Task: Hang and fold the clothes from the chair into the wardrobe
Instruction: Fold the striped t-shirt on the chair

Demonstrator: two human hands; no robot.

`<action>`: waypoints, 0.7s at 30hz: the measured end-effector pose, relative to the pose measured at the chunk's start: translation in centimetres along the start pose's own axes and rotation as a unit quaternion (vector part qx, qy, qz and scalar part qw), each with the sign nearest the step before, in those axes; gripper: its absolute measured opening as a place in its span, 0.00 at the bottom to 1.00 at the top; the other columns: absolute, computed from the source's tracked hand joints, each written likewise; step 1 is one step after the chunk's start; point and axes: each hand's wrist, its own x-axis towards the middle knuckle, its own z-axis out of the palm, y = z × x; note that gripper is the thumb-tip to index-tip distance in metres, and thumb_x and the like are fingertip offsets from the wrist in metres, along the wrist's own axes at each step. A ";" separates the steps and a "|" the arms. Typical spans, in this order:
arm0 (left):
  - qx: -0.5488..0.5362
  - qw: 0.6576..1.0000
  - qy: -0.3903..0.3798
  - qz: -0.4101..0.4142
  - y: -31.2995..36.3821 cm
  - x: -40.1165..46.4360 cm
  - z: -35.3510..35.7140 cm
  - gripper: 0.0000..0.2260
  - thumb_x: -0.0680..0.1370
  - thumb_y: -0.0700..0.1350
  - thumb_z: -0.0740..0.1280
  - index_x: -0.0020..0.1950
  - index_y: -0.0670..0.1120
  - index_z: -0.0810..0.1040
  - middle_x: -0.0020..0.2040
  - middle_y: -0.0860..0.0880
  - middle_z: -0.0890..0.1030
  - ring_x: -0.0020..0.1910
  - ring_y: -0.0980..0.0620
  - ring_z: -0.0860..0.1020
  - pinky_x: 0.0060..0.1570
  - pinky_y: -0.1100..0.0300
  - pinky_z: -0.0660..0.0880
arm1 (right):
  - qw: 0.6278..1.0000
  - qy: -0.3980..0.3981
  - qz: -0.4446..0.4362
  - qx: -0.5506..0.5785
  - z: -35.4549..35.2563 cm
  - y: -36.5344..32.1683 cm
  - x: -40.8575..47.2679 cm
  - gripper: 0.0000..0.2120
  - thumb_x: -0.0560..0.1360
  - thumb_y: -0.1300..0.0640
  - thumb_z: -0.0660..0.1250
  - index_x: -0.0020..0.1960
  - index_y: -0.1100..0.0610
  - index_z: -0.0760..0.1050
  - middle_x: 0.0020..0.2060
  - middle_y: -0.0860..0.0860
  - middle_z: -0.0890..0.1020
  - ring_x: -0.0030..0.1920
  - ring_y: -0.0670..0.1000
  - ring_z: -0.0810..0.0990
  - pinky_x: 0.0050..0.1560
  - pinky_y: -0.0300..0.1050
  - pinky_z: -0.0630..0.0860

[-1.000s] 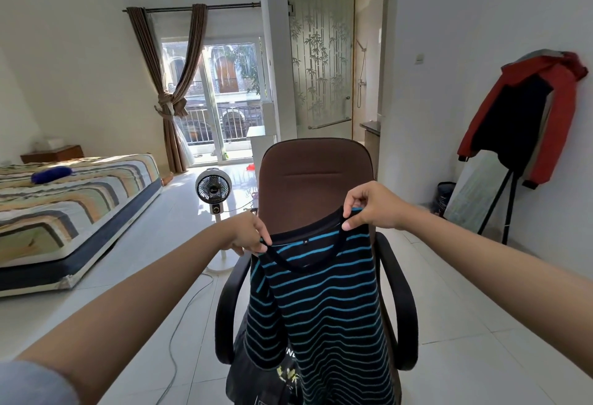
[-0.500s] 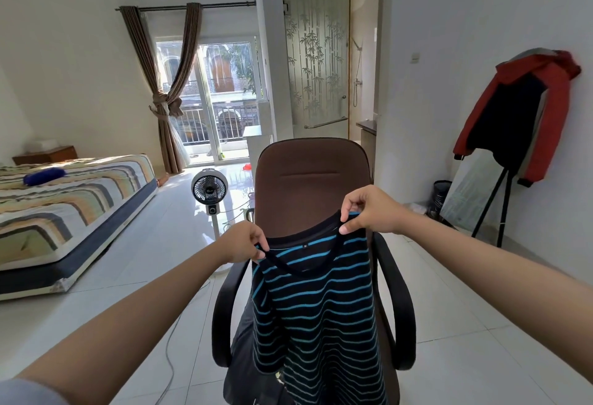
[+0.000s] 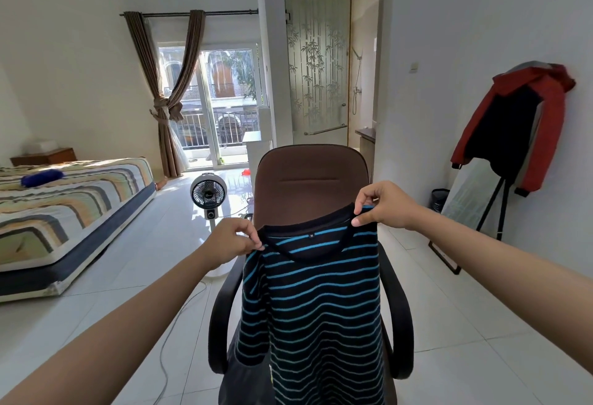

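A black shirt with blue stripes [image 3: 321, 302] hangs in front of the brown office chair [image 3: 308, 180]. My left hand [image 3: 232, 239] pinches its left shoulder near the collar. My right hand [image 3: 382, 204] pinches the right shoulder, a little higher. The shirt faces me with its neck open and a small size label showing. More dark clothing [image 3: 247, 375] lies on the chair seat behind the shirt, mostly hidden. No wardrobe is in view.
A small standing fan [image 3: 208, 194] with its cable on the floor stands left of the chair. A striped mattress [image 3: 64, 209] lies far left. A red and black jacket [image 3: 516, 125] hangs over a leaning mirror at the right wall. White tiled floor surrounds the chair.
Both hands have raised the striped shirt slightly and held it spread by the shoulders. My view has tilted a little, so the chair sits lower in the frame.
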 end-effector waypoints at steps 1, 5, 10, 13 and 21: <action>0.009 1.000 0.011 -0.001 0.3 0.1 -0.1 0.06 0.70 0.28 0.70 0.36 0.37 0.78 0.35 0.44 0.80 0.30 0.59 0.80 0.31 0.66 0.75 | 1.000 0.004 -0.002 0.001 -0.1 -0.1 0.0 0.08 0.66 0.62 0.77 0.36 0.55 0.79 0.34 0.49 0.79 0.41 0.51 0.78 0.41 0.37 0.74; 0.050 0.997 -0.028 -0.046 1.3 0.6 -0.6 0.08 0.73 0.32 0.68 0.37 0.42 0.78 0.36 0.44 0.79 0.37 0.50 0.84 0.30 0.62 0.75 | 1.000 0.000 -0.014 -0.009 -0.1 -0.6 0.0 0.09 0.65 0.61 0.78 0.35 0.53 0.79 0.32 0.47 0.78 0.38 0.50 0.77 0.42 0.39 0.75; 0.111 0.989 -0.082 -0.056 2.5 0.8 -0.7 0.07 0.74 0.32 0.66 0.40 0.43 0.76 0.32 0.45 0.74 0.35 0.48 0.81 0.24 0.64 0.70 | 1.000 0.001 -0.019 -0.020 -0.1 -0.8 -0.2 0.09 0.65 0.61 0.78 0.35 0.52 0.79 0.30 0.44 0.77 0.38 0.48 0.77 0.42 0.39 0.74; 0.110 0.992 -0.070 -0.001 2.6 0.8 -1.0 0.09 0.69 0.36 0.74 0.35 0.47 0.77 0.35 0.44 0.70 0.37 0.47 0.71 0.39 0.56 0.72 | 1.000 0.014 -0.020 -0.019 -0.5 -0.7 -0.4 0.08 0.65 0.60 0.78 0.35 0.53 0.79 0.32 0.48 0.78 0.41 0.56 0.79 0.46 0.48 0.79; 0.027 0.994 -0.023 0.105 4.2 -0.1 -1.7 0.17 0.66 0.29 0.73 0.27 0.48 0.73 0.30 0.46 0.74 0.33 0.46 0.73 0.40 0.54 0.73 | 0.999 0.042 -0.006 0.022 -1.5 -1.0 -0.8 0.08 0.66 0.61 0.78 0.37 0.54 0.79 0.39 0.58 0.81 0.47 0.60 0.80 0.48 0.50 0.80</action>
